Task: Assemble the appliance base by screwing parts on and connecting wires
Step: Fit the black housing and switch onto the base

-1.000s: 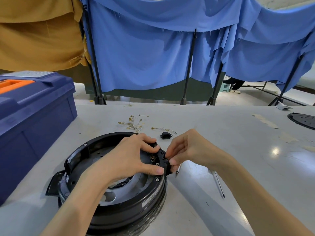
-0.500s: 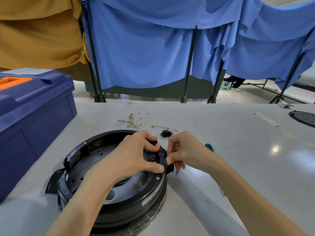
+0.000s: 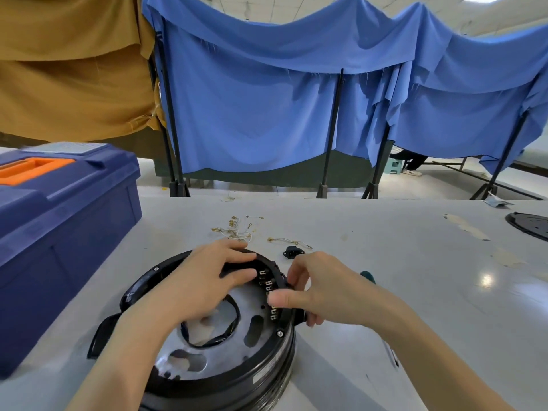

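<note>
The round black appliance base (image 3: 261,378) lies on the table in front of me, its metal plate (image 3: 258,312) facing up. A row of brass terminals (image 3: 268,287) lines the inner right rim. My left hand (image 3: 201,283) lies across the base, its fingers stretched onto the far rim. My right hand (image 3: 323,292) pinches the right rim, thumb on the inside by the terminals and fingers curled on the outside, where a black socket part (image 3: 299,315) sticks out. A loose black socket (image 3: 292,251) and thin wires (image 3: 237,231) lie just beyond the base.
A large blue toolbox (image 3: 65,221) with an orange handle fills the left side. A screwdriver lies under my right forearm, its green handle (image 3: 368,275) and shaft (image 3: 391,355) showing. A black disc (image 3: 530,226) sits at the far right edge. Blue curtains hang behind.
My left hand let go of its thumb-and-finger pinch and spread its fingers over the far rim. My right thumb moved across the rim to the inside.
</note>
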Motion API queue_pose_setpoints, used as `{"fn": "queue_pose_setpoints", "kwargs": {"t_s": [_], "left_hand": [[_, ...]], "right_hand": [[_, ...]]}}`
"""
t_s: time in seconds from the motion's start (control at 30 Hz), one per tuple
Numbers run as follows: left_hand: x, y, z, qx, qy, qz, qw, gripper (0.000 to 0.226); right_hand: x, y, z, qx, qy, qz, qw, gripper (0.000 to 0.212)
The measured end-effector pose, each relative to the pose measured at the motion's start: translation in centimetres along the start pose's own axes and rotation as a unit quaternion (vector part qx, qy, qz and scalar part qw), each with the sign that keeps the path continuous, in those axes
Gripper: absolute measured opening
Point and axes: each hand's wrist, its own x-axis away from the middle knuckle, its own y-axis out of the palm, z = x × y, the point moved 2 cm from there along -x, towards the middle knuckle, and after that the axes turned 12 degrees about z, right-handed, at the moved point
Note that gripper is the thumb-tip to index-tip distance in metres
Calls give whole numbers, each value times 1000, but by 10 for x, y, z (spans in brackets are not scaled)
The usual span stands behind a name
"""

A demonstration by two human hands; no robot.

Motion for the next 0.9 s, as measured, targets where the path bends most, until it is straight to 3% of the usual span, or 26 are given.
{"fn": "queue_pose_setpoints", "kwargs": {"t_s": [0.07, 0.2, 0.47, 0.57, 0.67, 0.83, 0.9], "left_hand": [[-1, -6, -12, -38, -32, 31, 998, 44], [1, -11, -27, -104, -98, 18, 990, 53], [6, -29, -27, -110, -147, -12, 983, 52], [8, -28, -22, -107, -134, -31, 985, 51], [7, -16, -15, -37, -110, -52, 992, 45], [2, -8, -18, -35, -92, 1, 995, 29], [2, -8, -20, -37, -86, 8, 996, 26]], "right_hand": [[2, 5, -4, 30, -12, 12, 999, 62], [0, 5, -2, 37, 13, 16, 999, 47], [-1, -23, 14, 41, -22, -19, 999, 18], [-7, -14, 14, 16, -47, 23, 999, 26], [-11, -2, 14, -24, -29, 60, 997, 28], [-8, -15, 19, 22, -8, 19, 1000, 49], [-6, -25, 23, 47, 13, -6, 999, 48]]}}
